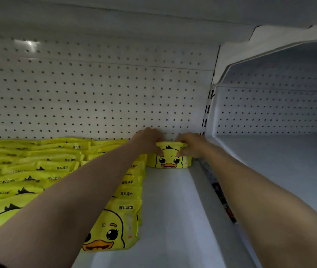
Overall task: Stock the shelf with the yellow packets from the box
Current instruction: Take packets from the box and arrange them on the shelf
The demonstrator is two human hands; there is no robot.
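A yellow packet (168, 160) with a duck face stands upright at the back of the white shelf (173, 206), against the pegboard wall. My left hand (148, 141) grips its top left corner and my right hand (189, 144) grips its top right corner, thumbs on the front. Several rows of the same yellow packets (43, 171) fill the shelf to the left, the nearest one (113, 229) showing its duck face. The box is not in view.
A white pegboard back wall (95, 93) rises behind the shelf, with another shelf's underside overhead. To the right, past a slotted upright (207, 113), lies a neighbouring white shelf bay (279, 161). A bare strip of shelf runs between the packet rows and the right edge.
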